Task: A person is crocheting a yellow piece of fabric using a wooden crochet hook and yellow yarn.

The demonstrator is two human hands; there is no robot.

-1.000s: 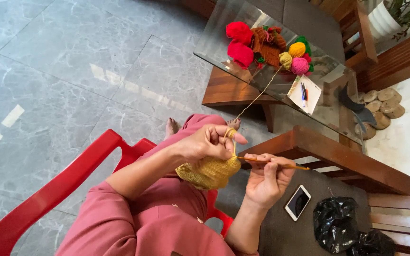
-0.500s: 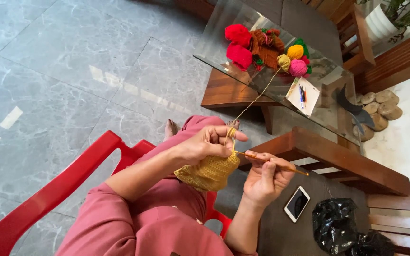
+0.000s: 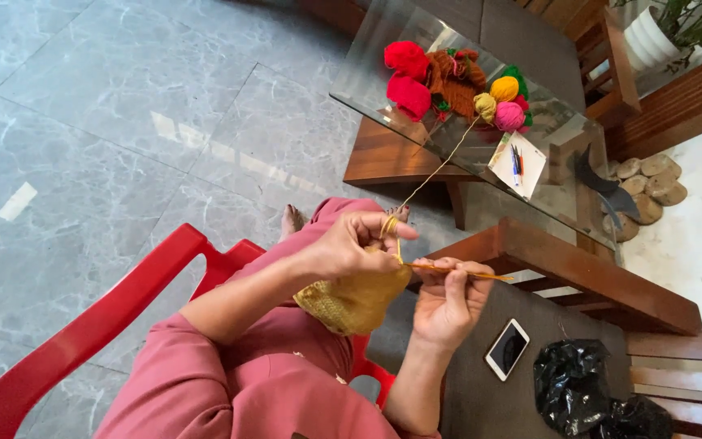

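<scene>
- The mustard-yellow crocheted piece (image 3: 354, 299) has been kept low at the centre of the scene over the last second, above the pink-clad lap and the red plastic chair (image 3: 83, 341); its position is unchanged, so the same row appears to be in work.
- The left hand (image 3: 343, 244) is closed around the upper edge of the piece, with the yellow yarn strand (image 3: 436, 167) wrapped over its raised forefinger; compared with a second ago, the fingers have been curled a little tighter around the strand.
- The crochet hook (image 3: 457, 271) is pinched by the right hand (image 3: 448, 301), fingers narrow around the shaft; it has been swung from a downward slant to nearly level, its tip drawn to the piece.
- The strand is led far and right to the yarn balls (image 3: 457, 81) on the glass table (image 3: 367, 73).
</scene>
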